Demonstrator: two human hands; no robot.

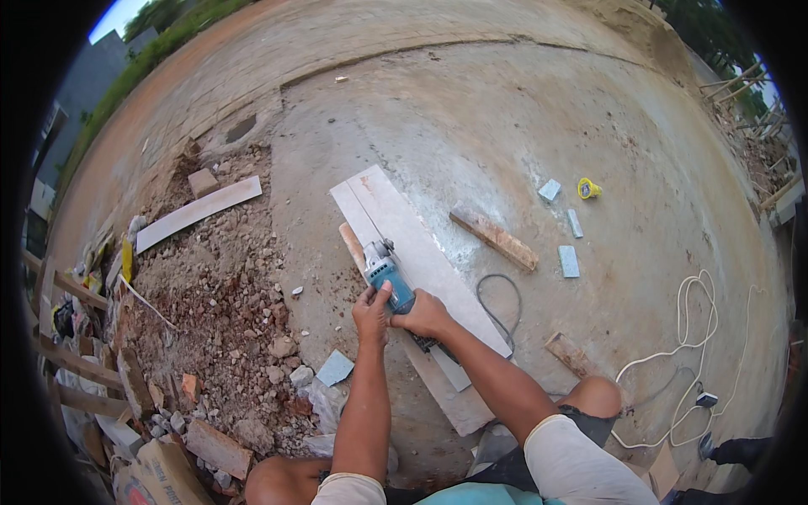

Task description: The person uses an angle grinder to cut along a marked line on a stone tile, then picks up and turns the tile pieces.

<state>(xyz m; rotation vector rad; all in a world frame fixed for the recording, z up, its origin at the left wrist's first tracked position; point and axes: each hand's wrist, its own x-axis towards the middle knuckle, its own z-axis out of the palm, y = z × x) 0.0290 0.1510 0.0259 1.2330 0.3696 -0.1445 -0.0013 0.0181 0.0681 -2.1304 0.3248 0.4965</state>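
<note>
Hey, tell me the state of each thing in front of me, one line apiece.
Grinder: gripped; running or not, cannot tell.
Left hand: closed on the grinder.
Right hand: closed on the grinder.
Long board: lying down, dark line along its far part.
Dark cord: looped.
White cord: loosely looped.
Wooden block: lying on its side.
Narrow strip: lying across rubble.

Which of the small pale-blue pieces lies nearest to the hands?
The pale-blue piece left of the long slab, nearest the left hand; the three other pieces lie farther off, right of it.
</note>
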